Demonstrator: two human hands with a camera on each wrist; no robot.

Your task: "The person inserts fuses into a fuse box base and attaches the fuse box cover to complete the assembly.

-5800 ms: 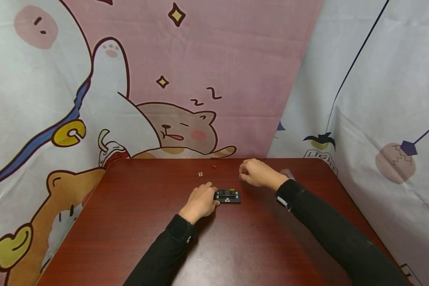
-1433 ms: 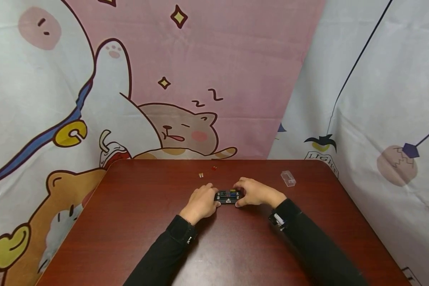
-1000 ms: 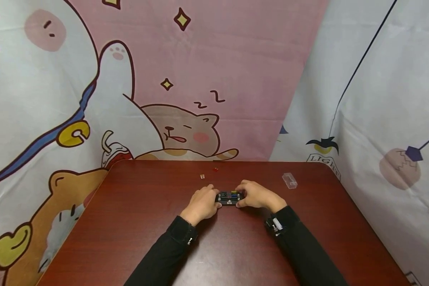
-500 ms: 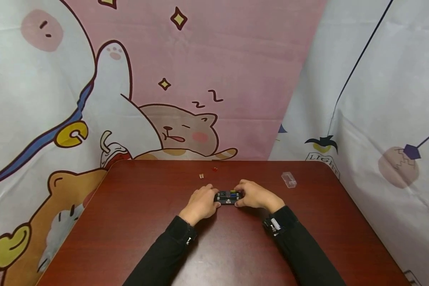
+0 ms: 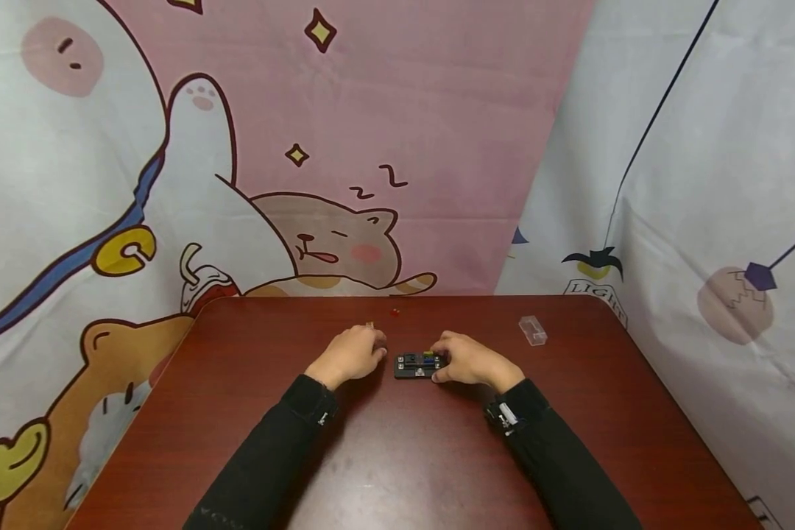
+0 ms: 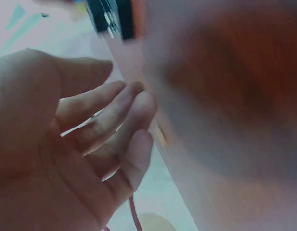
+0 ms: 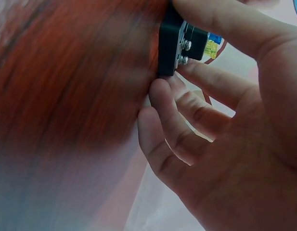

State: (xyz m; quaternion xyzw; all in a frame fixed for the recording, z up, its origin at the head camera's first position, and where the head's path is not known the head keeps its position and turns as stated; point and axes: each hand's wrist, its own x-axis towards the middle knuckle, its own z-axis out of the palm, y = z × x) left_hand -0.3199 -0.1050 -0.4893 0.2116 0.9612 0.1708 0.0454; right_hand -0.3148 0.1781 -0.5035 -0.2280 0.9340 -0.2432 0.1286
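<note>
A black fuse block (image 5: 419,366) with silver screw terminals lies on the table. A yellow blade fuse (image 7: 211,49) and a blue blade fuse (image 7: 215,38) sit in it side by side. My right hand (image 5: 472,361) grips the block's right end between thumb and fingers. My left hand (image 5: 350,355) is left of the block, apart from it, with fingers loosely bent and nothing between thumb and fingertips. Just past its fingertips are small tan fuses (image 5: 370,324), mostly hidden by the hand in the head view; a blurred tan bit (image 6: 161,136) shows in the left wrist view.
Small red pieces (image 5: 395,312) lie near the table's back edge. A clear plastic box (image 5: 533,330) stands at the back right. The brown table (image 5: 397,456) ends at a cartoon-printed cloth (image 5: 477,147) behind and on both sides.
The right hand came from the table's back right to the block, where a blue fuse now sits. In the last half second the left hand let go of the block and moved left toward the tan fuses.
</note>
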